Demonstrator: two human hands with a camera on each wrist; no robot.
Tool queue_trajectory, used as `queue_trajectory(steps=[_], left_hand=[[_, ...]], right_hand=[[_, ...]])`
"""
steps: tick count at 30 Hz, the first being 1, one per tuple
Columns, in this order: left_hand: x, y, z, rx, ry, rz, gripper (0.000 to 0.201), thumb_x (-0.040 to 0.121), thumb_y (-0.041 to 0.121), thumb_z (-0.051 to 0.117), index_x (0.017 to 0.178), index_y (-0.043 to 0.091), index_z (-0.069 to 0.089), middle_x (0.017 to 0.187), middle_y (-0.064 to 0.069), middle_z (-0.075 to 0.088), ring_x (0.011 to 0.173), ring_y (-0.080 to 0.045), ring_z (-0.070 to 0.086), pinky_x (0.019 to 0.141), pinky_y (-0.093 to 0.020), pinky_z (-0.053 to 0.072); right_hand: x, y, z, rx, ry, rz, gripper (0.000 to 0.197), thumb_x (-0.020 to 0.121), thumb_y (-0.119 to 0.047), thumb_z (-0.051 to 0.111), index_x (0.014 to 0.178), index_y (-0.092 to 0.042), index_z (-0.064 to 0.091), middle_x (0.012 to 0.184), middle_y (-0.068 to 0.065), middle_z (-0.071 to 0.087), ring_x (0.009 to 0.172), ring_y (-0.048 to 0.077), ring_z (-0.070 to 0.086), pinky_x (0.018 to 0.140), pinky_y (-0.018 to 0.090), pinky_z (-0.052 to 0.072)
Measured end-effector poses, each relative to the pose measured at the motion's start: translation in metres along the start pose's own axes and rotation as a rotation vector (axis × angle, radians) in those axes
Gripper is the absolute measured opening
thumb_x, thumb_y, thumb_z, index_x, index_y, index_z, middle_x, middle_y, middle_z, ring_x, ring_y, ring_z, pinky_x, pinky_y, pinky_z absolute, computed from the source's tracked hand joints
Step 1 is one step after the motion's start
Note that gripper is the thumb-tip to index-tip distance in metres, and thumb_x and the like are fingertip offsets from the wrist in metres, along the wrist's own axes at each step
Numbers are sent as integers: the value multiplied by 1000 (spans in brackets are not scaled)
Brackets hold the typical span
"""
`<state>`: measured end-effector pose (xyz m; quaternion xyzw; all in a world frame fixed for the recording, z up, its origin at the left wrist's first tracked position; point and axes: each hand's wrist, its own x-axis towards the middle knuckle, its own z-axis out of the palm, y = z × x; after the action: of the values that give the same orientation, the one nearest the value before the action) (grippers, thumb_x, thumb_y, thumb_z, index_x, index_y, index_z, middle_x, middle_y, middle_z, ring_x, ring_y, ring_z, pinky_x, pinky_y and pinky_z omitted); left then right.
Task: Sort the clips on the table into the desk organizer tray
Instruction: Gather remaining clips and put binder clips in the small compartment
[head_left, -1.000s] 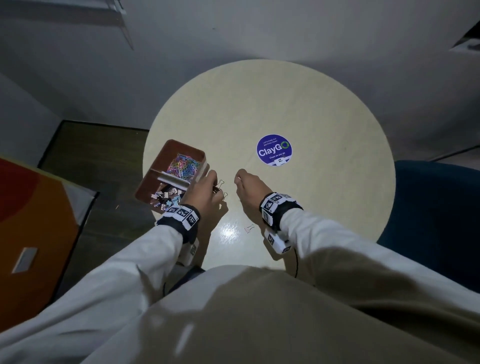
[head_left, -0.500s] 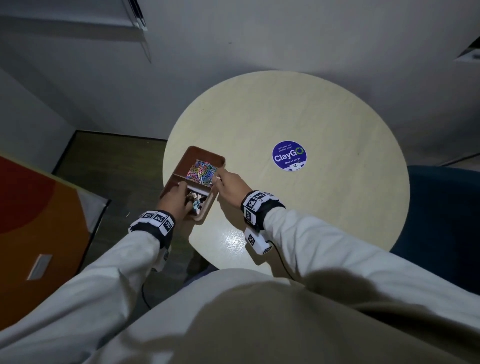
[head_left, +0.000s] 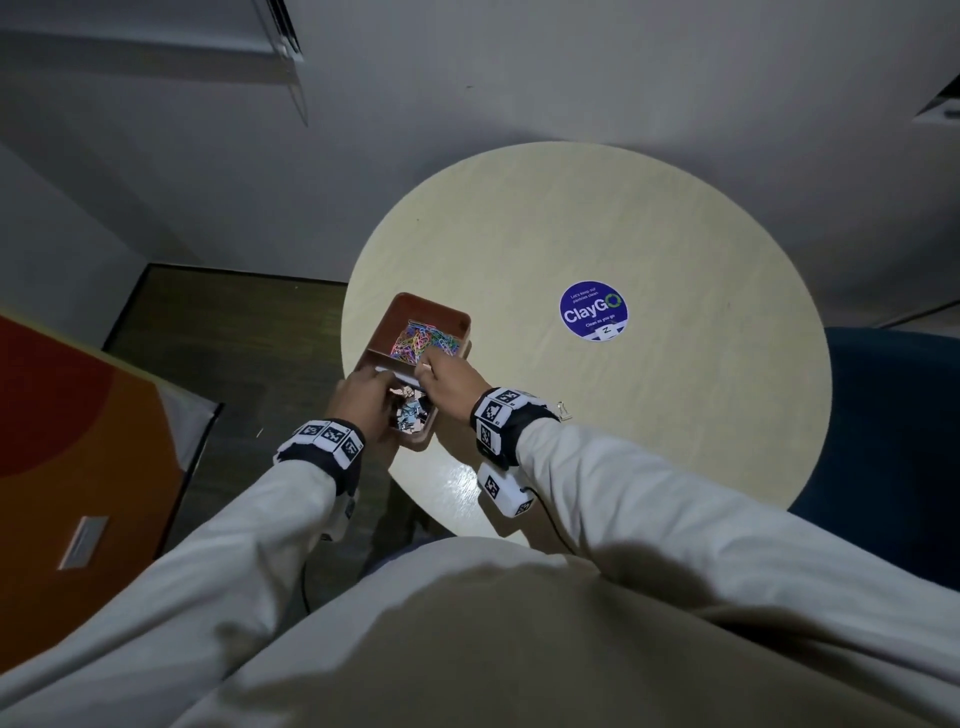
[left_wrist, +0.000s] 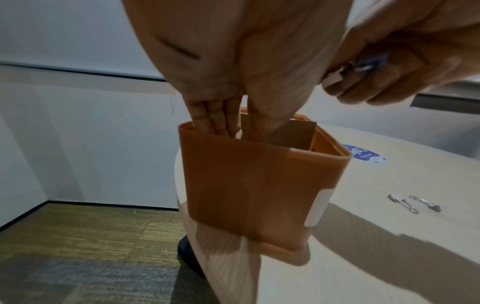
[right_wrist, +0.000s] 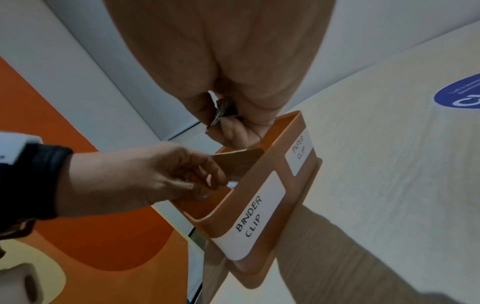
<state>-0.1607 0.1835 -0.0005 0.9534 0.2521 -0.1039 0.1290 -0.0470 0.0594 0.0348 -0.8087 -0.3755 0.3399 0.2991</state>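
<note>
Clips pinched in right hand over tray; left hand's fingers reach inside, relaxed.

We see a brown tray with white labels lettered in black, holding multicoloured paper clips. The pale cream table carries a round blue sticker; black-and-white checkered wristbands meet white sleeves.

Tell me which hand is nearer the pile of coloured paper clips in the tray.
Right. The right hand reaches to the edge of the paper clips; the left hand is over the tray's near compartment, behind the divider.
</note>
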Motion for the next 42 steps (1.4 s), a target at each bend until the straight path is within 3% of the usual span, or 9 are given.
queue_trajectory(steps=[5,8,11,17,23,29,34,38,42], left_hand=[[-19,-8,-1,-46,163,-18,36,85,10,66,121,14,61,126,-12,54,117,-30,48,98,-42,36],[-28,-16,-1,-83,191,-30,38,81,7,70,118,14,62,126,-12,52,116,-31,48,97,-43,36],[-32,-18,-2,-99,179,-38,38,83,9,70,120,15,61,130,-11,50,119,-31,47,100,-43,35],[-31,-15,-6,-103,174,-62,36,85,11,66,119,16,60,129,-10,50,120,-30,45,101,-41,34],[-25,5,-8,-113,226,-65,35,88,11,62,122,15,58,124,-11,53,117,-29,46,99,-42,33],[-7,54,-13,-156,239,16,40,91,15,59,130,20,52,123,-7,53,117,-26,49,103,-43,33],[6,102,1,-196,125,184,20,93,19,57,113,21,59,122,-4,59,112,-25,56,99,-43,34],[8,139,21,-109,-44,270,9,95,26,52,99,25,60,98,6,62,93,-19,60,103,-42,35],[7,169,50,-112,-253,285,8,91,30,50,96,29,55,94,7,55,86,-23,60,75,-34,46]], right_hand=[[20,-11,27,-106,-34,47,19,99,-13,38,107,-2,51,93,19,64,82,33,60,77,45,51],[24,-17,37,-187,-70,48,20,96,-3,43,114,1,52,110,22,60,85,28,51,77,37,45],[24,-20,45,-277,-144,21,32,92,-4,50,124,-1,48,124,23,50,103,37,57,87,42,48],[21,-21,43,-428,-186,-58,29,93,-8,51,122,-4,57,118,18,58,106,33,59,86,37,48],[5,1,16,-368,-31,-150,28,91,-5,48,117,-8,58,113,15,56,102,34,58,82,47,52],[-28,55,-18,-395,169,-101,32,92,-11,53,124,-13,52,120,12,51,107,30,50,78,45,51],[-60,117,-32,-454,259,102,31,92,-13,55,122,-18,48,118,6,47,104,26,50,73,43,53],[-88,156,-46,-479,244,288,35,89,-10,55,122,-16,45,118,7,44,104,26,49,72,40,53],[-108,192,-60,-507,193,479,48,83,-9,63,125,-13,41,124,10,40,109,30,48,69,36,46]])
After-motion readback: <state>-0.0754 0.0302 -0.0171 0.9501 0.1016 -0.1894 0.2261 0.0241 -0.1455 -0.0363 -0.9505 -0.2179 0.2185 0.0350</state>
